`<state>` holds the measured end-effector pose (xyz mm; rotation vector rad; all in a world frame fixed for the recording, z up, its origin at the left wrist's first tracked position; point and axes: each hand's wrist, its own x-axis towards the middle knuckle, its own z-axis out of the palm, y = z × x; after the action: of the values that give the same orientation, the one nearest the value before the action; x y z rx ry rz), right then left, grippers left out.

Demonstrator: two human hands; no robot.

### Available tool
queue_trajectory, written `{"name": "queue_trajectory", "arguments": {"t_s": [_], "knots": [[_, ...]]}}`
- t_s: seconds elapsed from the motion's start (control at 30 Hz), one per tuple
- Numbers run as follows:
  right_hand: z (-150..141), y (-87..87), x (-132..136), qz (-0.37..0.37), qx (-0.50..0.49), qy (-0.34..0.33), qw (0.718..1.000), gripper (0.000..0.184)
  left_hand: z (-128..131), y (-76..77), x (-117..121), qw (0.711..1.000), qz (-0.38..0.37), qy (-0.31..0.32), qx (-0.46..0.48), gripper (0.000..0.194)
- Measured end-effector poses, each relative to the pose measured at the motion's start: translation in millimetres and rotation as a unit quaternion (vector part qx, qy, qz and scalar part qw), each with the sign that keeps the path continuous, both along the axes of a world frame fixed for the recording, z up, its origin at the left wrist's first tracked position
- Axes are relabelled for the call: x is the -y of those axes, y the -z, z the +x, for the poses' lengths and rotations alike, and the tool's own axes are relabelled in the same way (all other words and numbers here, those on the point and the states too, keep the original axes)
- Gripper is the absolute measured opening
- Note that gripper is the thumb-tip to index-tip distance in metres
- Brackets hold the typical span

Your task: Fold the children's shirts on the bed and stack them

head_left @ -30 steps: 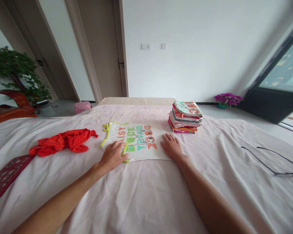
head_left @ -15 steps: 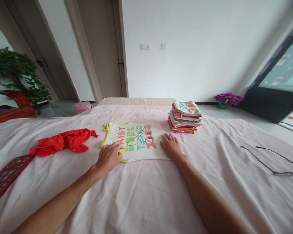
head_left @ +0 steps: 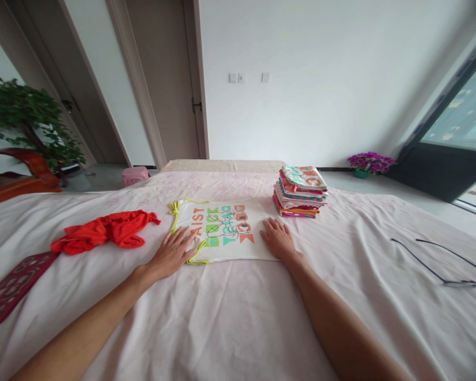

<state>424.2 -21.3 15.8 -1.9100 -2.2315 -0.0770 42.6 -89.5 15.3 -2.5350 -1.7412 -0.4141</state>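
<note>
A white sleeveless top (head_left: 230, 227) with yellow-green trim and bow ties lies flat on the bed sheet, its neck end to the left. Coloured letters and a cartoon duck face are printed on it. My left hand (head_left: 173, 251) rests flat with fingers stretched on the top's strap end, next to the near yellow tie. At the hem end, my right hand (head_left: 277, 238) lies flat with its fingers spread. A stack of folded clothes (head_left: 300, 193) stands just beyond my right hand, with a similar printed white top uppermost.
A crumpled red garment (head_left: 105, 231) lies to the left, beside a dark red phone (head_left: 14, 286). Black-framed glasses (head_left: 446, 280) rest on the sheet (head_left: 230, 317) at right. Beyond the bed are a pink stool (head_left: 135, 175) and potted purple flowers (head_left: 371, 163).
My left hand let go of the near yellow tie, slid left and flattened out on the strap end. The tie now lies further left. My right hand stayed in place.
</note>
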Motion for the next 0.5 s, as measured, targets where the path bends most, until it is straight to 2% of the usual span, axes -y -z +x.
{"name": "queue_trajectory", "arguments": {"t_s": [0.1,0.27,0.4,0.5], "knots": [[1,1.3,-1,0.006,-0.007,-0.003,1.000,0.049,-10,-0.5,6,0.999,-0.006,0.041,0.000,0.053],[5,-1.9,0,0.032,-0.065,-0.021,0.997,0.048,-32,-17.9,16,0.993,0.047,0.108,0.001,0.042],[4,-15.5,7,0.085,-0.136,-0.076,0.984,0.033,-50,-17.1,15,0.988,0.079,0.134,-0.008,0.035],[-2,-33.9,13,0.054,-0.169,-0.106,0.978,0.025,-49,-13.6,12,0.987,0.098,0.127,-0.023,0.029]]}}
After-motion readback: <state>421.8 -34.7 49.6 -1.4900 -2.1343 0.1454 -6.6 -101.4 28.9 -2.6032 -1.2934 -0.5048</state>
